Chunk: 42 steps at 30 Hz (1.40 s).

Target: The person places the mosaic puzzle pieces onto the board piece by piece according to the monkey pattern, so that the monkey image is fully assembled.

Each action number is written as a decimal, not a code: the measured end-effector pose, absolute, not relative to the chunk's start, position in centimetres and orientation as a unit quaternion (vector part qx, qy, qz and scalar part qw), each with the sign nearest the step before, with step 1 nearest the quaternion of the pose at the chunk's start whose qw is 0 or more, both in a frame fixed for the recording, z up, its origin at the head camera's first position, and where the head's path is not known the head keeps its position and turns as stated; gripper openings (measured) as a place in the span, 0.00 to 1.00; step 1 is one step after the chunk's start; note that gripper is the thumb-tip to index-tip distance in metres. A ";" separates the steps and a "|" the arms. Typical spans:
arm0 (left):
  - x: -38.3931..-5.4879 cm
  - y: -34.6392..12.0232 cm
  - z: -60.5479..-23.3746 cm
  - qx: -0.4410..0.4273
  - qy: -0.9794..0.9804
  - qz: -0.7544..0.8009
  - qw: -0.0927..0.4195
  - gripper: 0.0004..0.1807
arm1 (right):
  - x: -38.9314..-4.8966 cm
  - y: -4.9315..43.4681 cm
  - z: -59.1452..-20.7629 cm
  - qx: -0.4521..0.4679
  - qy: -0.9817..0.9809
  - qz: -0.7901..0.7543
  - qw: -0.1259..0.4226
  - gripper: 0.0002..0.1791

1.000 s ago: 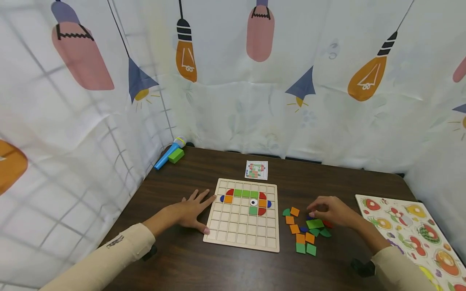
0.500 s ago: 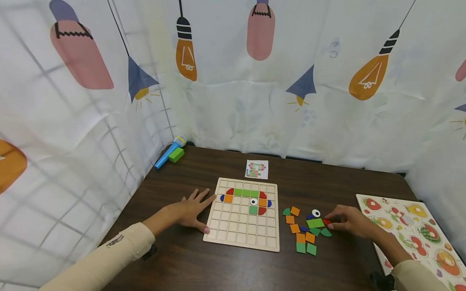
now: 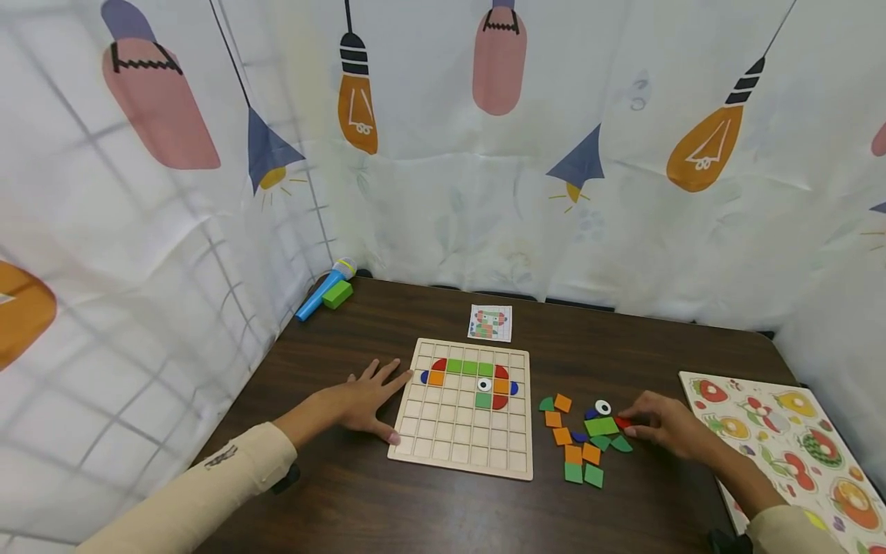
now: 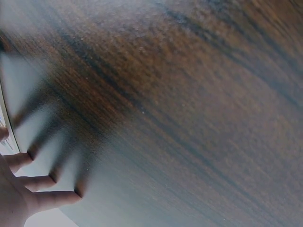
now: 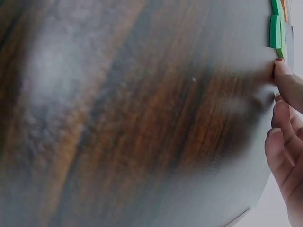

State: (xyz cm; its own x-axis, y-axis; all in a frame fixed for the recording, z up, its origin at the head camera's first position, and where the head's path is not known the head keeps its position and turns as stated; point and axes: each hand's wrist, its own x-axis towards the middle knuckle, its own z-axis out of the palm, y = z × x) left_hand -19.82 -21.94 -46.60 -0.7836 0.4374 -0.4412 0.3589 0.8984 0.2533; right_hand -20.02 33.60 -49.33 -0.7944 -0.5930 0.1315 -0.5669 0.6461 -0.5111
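Note:
In the head view, a square wooden grid board (image 3: 453,454) lies on the table with coloured tiles set in its upper cells. My left hand (image 3: 363,402) is spread at the board's left edge, its fingertips and thumb at the rim; in the left wrist view the fingers look straight. To the board's right, my right hand (image 3: 661,422) has thumb and index finger on a small red tile (image 3: 623,422), seemingly pinching it. Its exact shape is partly hidden. Close by are a long green tile (image 3: 601,425), a round eye tile (image 3: 603,408) and darker green tiles (image 3: 621,444).
Several orange tiles (image 3: 563,402) and green squares (image 3: 594,475) lie loose beside the board. A small picture card (image 3: 490,323) sits behind it. A fruit-patterned board (image 3: 796,431) is at the right. A toy microphone (image 3: 325,291) and green block (image 3: 338,295) are at the back left.
My right hand has moved right, from above the loose tiles to the red one. The eye tile now shows where that hand was. My left hand has stayed at the board.

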 end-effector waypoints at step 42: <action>-19.9 -21.9 -46.9 0.213 0.942 0.073 0.247 0.64 | -19.1 32.0 -48.5 -0.248 0.917 -0.292 0.113 0.10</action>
State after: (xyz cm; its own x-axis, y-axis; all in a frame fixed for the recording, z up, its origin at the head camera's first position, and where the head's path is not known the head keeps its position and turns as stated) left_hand -19.94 -21.93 -46.89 -0.7871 0.4373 -0.4350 0.3652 0.8988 0.2426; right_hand -19.12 32.00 -48.50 -0.8510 -0.5215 -0.0622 -0.3896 0.7063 -0.5911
